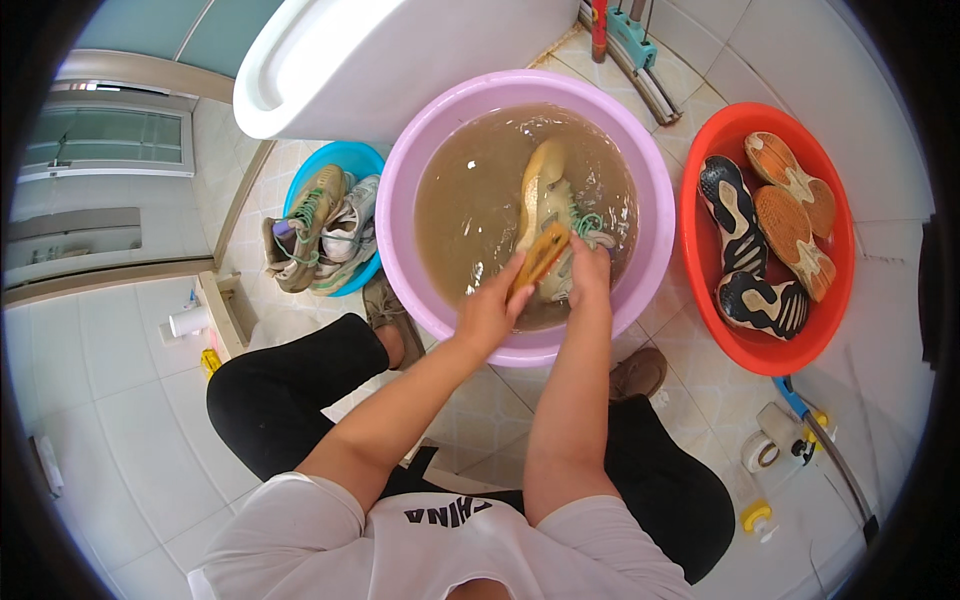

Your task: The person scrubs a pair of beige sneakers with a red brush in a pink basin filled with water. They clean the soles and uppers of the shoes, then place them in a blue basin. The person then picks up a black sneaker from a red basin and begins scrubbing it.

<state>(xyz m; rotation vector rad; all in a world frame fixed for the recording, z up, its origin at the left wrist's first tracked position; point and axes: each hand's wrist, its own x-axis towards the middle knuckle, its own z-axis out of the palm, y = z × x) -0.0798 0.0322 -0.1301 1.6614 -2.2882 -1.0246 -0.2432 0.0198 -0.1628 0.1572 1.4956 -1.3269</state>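
Observation:
A pink plastic basin point(395, 217) of cloudy brown water point(465, 195) stands before me. In it lies a wet, pale yellow-beige sneaker point(541, 169) with green laces, its toe pointing away from me and partly under water. My left hand point(489, 306) grips a wooden scrubbing brush point(546, 253), held slanted over the sneaker's side. Its bristles are hidden. My right hand point(589, 268) holds the sneaker near its laces and collar; some of those fingers are hidden.
Left of the basin, a blue basin point(330, 152) holds several worn sneakers point(307, 225). To the right, a red basin point(694, 270) contains several shoes point(795, 217), soles up. A sponge mop point(637, 52) and a white pedestal point(450, 67) are behind. Bottles point(780, 427) stand at lower right.

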